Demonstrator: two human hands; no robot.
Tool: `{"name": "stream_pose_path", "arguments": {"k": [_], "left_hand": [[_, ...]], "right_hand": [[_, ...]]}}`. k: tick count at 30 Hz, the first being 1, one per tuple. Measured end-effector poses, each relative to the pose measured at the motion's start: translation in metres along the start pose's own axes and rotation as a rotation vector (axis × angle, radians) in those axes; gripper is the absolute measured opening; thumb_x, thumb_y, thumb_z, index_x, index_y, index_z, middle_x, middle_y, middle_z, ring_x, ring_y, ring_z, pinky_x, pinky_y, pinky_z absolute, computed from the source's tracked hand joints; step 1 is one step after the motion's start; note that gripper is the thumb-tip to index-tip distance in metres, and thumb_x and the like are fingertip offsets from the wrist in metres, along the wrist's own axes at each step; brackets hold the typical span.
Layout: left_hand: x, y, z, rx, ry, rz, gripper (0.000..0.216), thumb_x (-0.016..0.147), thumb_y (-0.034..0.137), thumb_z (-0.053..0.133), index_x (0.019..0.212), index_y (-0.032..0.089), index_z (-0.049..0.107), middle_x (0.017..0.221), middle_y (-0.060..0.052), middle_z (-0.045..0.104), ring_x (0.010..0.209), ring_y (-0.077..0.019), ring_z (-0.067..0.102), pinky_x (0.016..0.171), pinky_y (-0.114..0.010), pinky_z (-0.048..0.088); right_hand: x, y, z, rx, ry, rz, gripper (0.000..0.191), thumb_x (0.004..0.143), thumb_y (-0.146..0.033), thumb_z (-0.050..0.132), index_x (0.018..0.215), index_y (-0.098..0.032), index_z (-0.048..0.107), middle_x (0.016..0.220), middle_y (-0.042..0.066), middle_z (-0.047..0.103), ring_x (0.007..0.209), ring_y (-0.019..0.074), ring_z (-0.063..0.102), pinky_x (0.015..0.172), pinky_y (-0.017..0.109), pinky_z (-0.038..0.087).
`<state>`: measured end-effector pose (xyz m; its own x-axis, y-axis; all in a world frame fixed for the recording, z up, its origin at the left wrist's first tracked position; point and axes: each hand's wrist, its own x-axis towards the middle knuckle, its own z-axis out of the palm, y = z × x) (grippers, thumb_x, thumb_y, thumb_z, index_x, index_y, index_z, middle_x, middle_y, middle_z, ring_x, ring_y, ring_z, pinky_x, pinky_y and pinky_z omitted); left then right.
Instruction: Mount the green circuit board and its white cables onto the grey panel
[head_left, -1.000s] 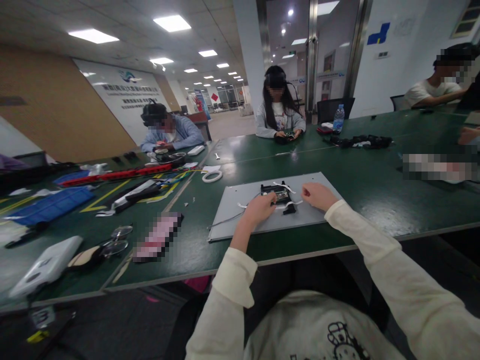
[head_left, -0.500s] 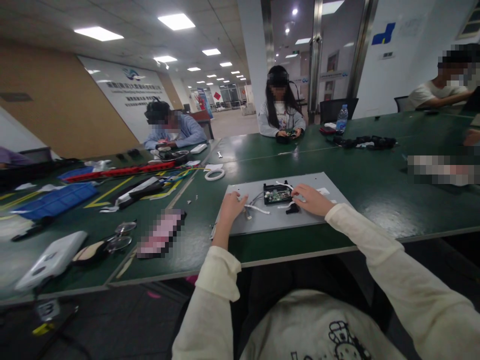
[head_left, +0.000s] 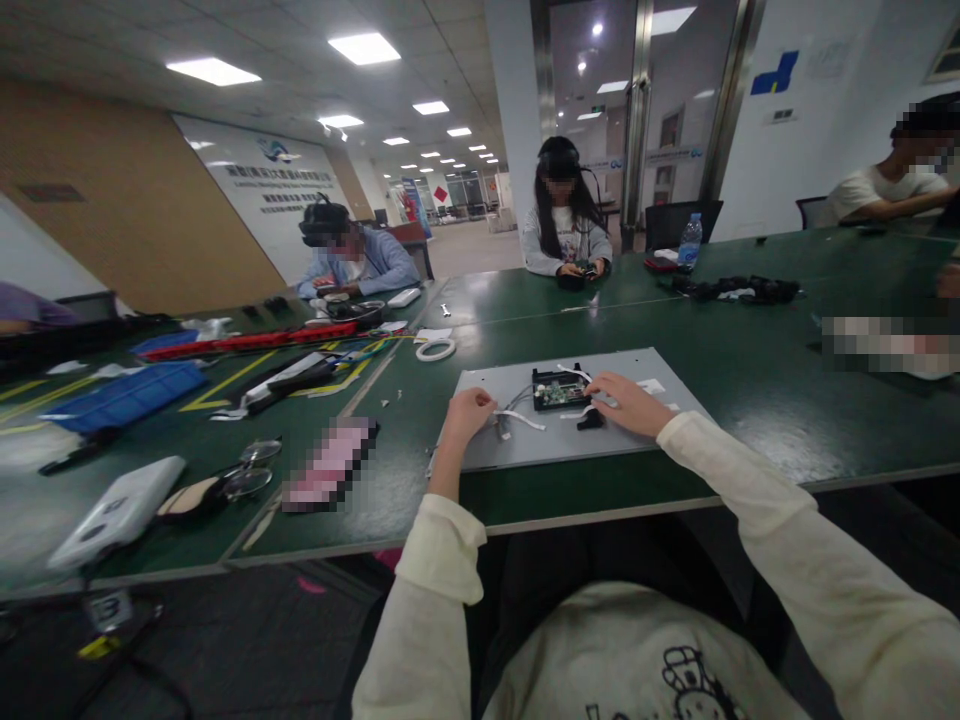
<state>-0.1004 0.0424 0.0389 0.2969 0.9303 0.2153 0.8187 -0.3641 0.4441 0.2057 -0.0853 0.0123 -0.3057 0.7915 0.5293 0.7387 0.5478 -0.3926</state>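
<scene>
My left hand (head_left: 469, 412) is pinched closed above the left side of a grey panel (head_left: 495, 453). Its fingertips meet the left end of a white flat cable (head_left: 525, 420); what exactly lies between them is small. Thin grey wires (head_left: 517, 402) run from there to a green circuit board (head_left: 559, 394) in a black case (head_left: 552, 405). My right hand (head_left: 628, 403) has its fingers bent at the case's right edge, apparently gripping it. Another white strip (head_left: 571, 372) crosses the board's top. Below the right fingers lies a small black part (head_left: 591, 422).
Left of the panel are a blurred pink item (head_left: 330, 465), glasses (head_left: 251, 480), a white device (head_left: 116, 512) and a blue tray (head_left: 127, 395). A tape roll (head_left: 436, 350) and small wrench (head_left: 445, 310) lie farther back. Several people sit around the green table (head_left: 757, 390).
My left fingers have closed from a spread pose into a pinch at the cable end. The right hand stays at the case. The whole view has shifted slightly.
</scene>
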Motion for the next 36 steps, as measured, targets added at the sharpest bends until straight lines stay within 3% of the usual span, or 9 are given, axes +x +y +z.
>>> {"name": "stream_pose_path", "arguments": {"k": [6, 13, 18, 22, 25, 28, 31, 36], "left_hand": [[0.002, -0.003, 0.0, -0.163, 0.091, 0.041, 0.008, 0.069, 0.024, 0.064, 0.071, 0.019, 0.07, 0.069, -0.002, 0.068, 0.071, -0.0178, 0.063, 0.07, -0.027, 0.047], [0.009, -0.005, 0.003, -0.548, 0.219, 0.021, 0.018, 0.066, 0.036, 0.067, 0.07, 0.018, 0.067, 0.073, -0.002, 0.068, 0.072, -0.017, 0.062, 0.07, -0.027, 0.047], [0.002, 0.004, -0.004, -0.845, 0.14, -0.041, 0.027, 0.063, 0.041, 0.073, 0.077, 0.018, 0.068, 0.084, -0.003, 0.067, 0.079, -0.0156, 0.06, 0.068, -0.025, 0.047], [-0.002, 0.009, -0.009, -1.003, 0.08, -0.066, 0.032, 0.061, 0.042, 0.077, 0.08, 0.018, 0.067, 0.082, -0.002, 0.065, 0.079, -0.0136, 0.061, 0.067, -0.022, 0.046], [-0.001, 0.007, -0.008, -1.011, 0.085, -0.079, 0.035, 0.06, 0.044, 0.078, 0.08, 0.018, 0.067, 0.078, -0.002, 0.065, 0.075, -0.0134, 0.062, 0.066, -0.022, 0.046], [0.003, 0.002, -0.003, -0.933, 0.148, -0.082, 0.034, 0.06, 0.045, 0.076, 0.079, 0.018, 0.066, 0.076, -0.002, 0.065, 0.072, -0.0139, 0.062, 0.063, -0.022, 0.046], [0.007, -0.003, 0.002, -0.843, 0.231, -0.084, 0.032, 0.061, 0.045, 0.074, 0.076, 0.018, 0.066, 0.074, -0.002, 0.065, 0.067, -0.0143, 0.062, 0.06, -0.023, 0.046], [0.013, -0.012, 0.009, -0.718, 0.301, -0.041, 0.026, 0.066, 0.042, 0.068, 0.076, 0.018, 0.066, 0.071, -0.002, 0.065, 0.062, -0.014, 0.062, 0.056, -0.023, 0.047]], "right_hand": [[0.0, -0.001, -0.002, 0.003, 0.002, 0.006, 0.021, 0.092, -0.02, 0.051, 0.11, -0.019, 0.06, 0.111, 0.009, 0.059, 0.105, 0.0228, 0.057, 0.094, 0.042, 0.045], [0.007, -0.016, -0.004, 0.051, 0.048, -0.004, 0.021, 0.091, -0.019, 0.05, 0.109, -0.019, 0.061, 0.111, 0.009, 0.06, 0.106, 0.022, 0.057, 0.095, 0.041, 0.045], [0.035, -0.042, 0.009, 0.139, 0.039, 0.028, 0.037, 0.089, -0.021, 0.055, 0.125, -0.019, 0.057, 0.125, 0.012, 0.059, 0.116, 0.0225, 0.055, 0.1, 0.041, 0.044], [0.067, -0.058, 0.033, 0.295, 0.001, 0.215, 0.046, 0.086, -0.023, 0.061, 0.131, -0.017, 0.054, 0.128, 0.014, 0.06, 0.109, 0.0201, 0.063, 0.095, 0.036, 0.049], [0.083, -0.065, 0.051, 0.372, -0.068, 0.318, 0.044, 0.085, -0.02, 0.063, 0.129, -0.015, 0.056, 0.112, 0.012, 0.069, 0.095, 0.0178, 0.068, 0.088, 0.032, 0.052], [0.085, -0.07, 0.067, 0.442, -0.111, 0.319, 0.043, 0.084, -0.012, 0.059, 0.127, -0.016, 0.058, 0.092, 0.007, 0.073, 0.077, 0.0144, 0.07, 0.076, 0.026, 0.054], [0.079, -0.073, 0.079, 0.5, -0.139, 0.301, 0.043, 0.086, -0.009, 0.053, 0.127, -0.018, 0.06, 0.086, 0.003, 0.072, 0.063, 0.0106, 0.067, 0.064, 0.021, 0.053], [0.071, -0.078, 0.079, 0.288, 0.013, 0.153, 0.04, 0.088, -0.012, 0.053, 0.126, -0.02, 0.063, 0.087, 0.004, 0.072, 0.073, 0.0133, 0.066, 0.08, 0.027, 0.052]]}}
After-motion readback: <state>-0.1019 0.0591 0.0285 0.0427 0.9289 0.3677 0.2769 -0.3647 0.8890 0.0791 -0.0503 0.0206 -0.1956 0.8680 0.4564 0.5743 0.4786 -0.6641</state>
